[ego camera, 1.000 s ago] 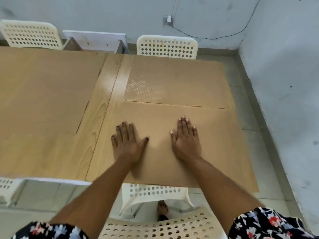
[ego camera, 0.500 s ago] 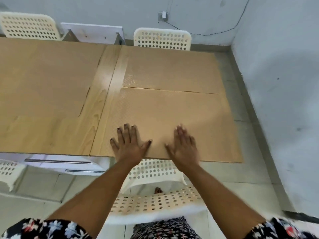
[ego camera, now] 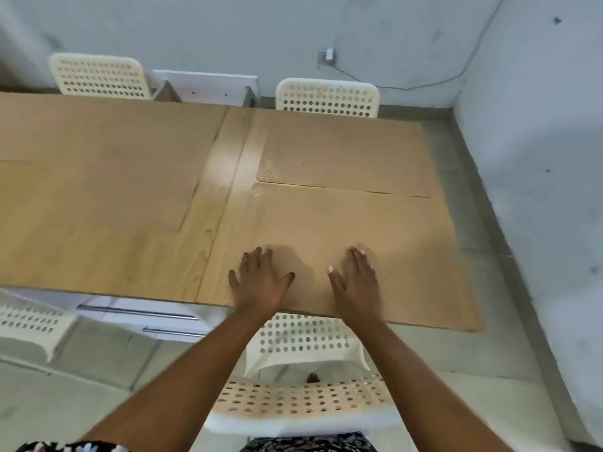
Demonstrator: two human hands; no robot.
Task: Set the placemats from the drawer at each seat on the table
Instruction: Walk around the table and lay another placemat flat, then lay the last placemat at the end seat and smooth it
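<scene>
Head view: both hands lie flat on the near mat (ego camera: 342, 230), fingers spread wide, holding nothing. The left hand (ego camera: 259, 282) and right hand (ego camera: 357, 283) press near its front edge. The mat lies on the surface (ego camera: 98, 207), touching the far mat (ego camera: 342, 151).

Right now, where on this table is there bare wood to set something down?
Only the wood strip between the left placemats and the two right placemats. The right end is covered: near placemat under both flat hands, left hand, right hand; far placemat behind it.
</scene>
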